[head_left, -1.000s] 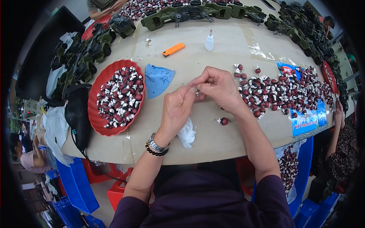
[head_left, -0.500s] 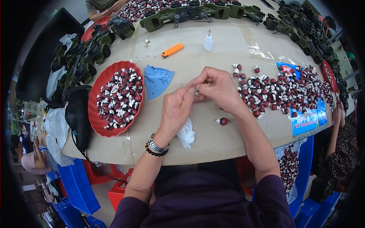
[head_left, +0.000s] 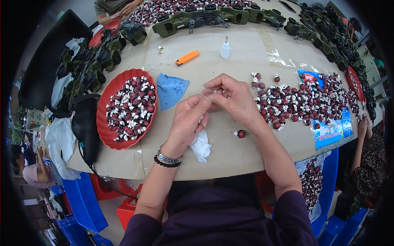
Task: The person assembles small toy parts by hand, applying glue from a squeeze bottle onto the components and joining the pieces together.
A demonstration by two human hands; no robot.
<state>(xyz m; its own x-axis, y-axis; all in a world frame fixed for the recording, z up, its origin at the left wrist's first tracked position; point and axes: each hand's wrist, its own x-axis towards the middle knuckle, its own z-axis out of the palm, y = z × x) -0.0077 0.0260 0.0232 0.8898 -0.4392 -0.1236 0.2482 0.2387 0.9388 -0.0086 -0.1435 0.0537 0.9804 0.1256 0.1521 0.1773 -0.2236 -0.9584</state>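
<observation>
My left hand (head_left: 189, 117), with a metal watch and dark beads at its wrist, has its fingers curled and its thumb pressed forward. Against its fingertips my right hand (head_left: 234, 98) is pinched, thumb to forefinger. Whatever sits between the fingers is mostly hidden; a small pale bit peeks from the left palm. Just below my left hand lies a crumpled white tissue (head_left: 201, 146). One small red-and-white figure piece (head_left: 241, 133) rests alone below my right wrist. Beyond my right hand spreads a heap of such red, white and black pieces (head_left: 287, 100).
At left stands a red scalloped bowl (head_left: 102, 123) full of the pieces, beside a blue cloth (head_left: 172, 91). Farther back are an orange lighter (head_left: 187, 58) and a small dropper bottle (head_left: 225, 49). Green toy vehicles (head_left: 205, 17) line the far edge. Co-workers sit around the table.
My fingers have shifted: the right thumb and forefinger have opened a little around the grip, and the left fingers have loosened slightly. The table things keep their places.
</observation>
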